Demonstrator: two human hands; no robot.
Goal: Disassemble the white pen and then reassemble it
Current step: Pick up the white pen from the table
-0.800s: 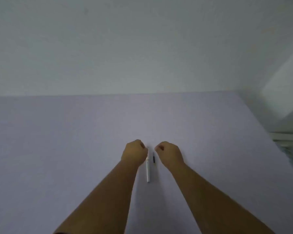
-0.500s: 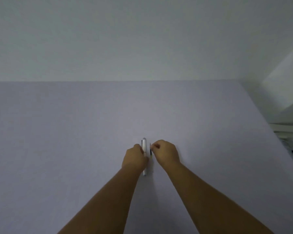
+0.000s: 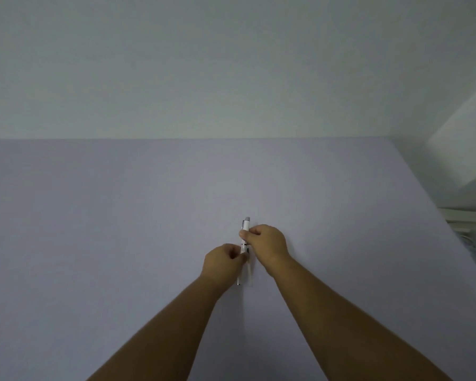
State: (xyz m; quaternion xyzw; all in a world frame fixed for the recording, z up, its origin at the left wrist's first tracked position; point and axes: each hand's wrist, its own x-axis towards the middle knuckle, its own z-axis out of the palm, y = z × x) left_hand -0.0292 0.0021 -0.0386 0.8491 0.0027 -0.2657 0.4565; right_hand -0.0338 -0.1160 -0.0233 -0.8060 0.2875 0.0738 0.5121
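Observation:
The white pen (image 3: 245, 225) is held nearly upright in front of me above the pale purple table (image 3: 121, 229). Its grey button end points away from me and its tip points toward me. My right hand (image 3: 267, 244) pinches the upper barrel just below the clip. My left hand (image 3: 223, 261) pinches the lower barrel, a metal ring showing between the two grips. A thin dark part lies close beside the pen under my right hand; I cannot tell what it is.
The table's far edge meets a plain white wall (image 3: 231, 64). On the right the table ends at a slanted edge, with a white block (image 3: 462, 160) and white slatted clutter (image 3: 473, 224) beyond it.
The pen lay on the table between my fists. My left hand took it up, and my right hand has shifted from beside it onto the upper barrel.

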